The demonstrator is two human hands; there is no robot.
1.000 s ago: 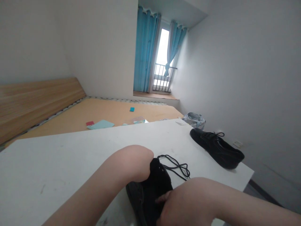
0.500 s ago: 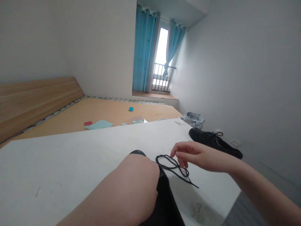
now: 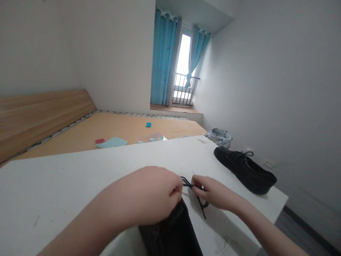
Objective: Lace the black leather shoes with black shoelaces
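A black shoe [image 3: 174, 234] is on the white table [image 3: 80, 188] close in front of me, its toe partly covered by my left hand [image 3: 154, 193]. That hand is curled in a fist above the shoe, and a black shoelace [image 3: 200, 207] comes out beside its knuckles. My right hand [image 3: 210, 190] pinches the same lace a short way to the right, with a loop and a loose end hanging below the fingers. The left fingertips are hidden. A second black shoe [image 3: 246, 169], with its lace tied in a bow, sits at the table's right edge.
Beyond the table lies a tan bed surface [image 3: 125, 122] with a light blue sheet [image 3: 113, 142], a red card [image 3: 100, 141] and a small blue square [image 3: 148, 124]. A bag-lined bin [image 3: 220, 137] stands past the far right corner, near the wall.
My right hand has closed on the shoelace and moved slightly down. My left hand has shifted left and up, uncovering more of the near shoe. The lace now stretches between both hands.
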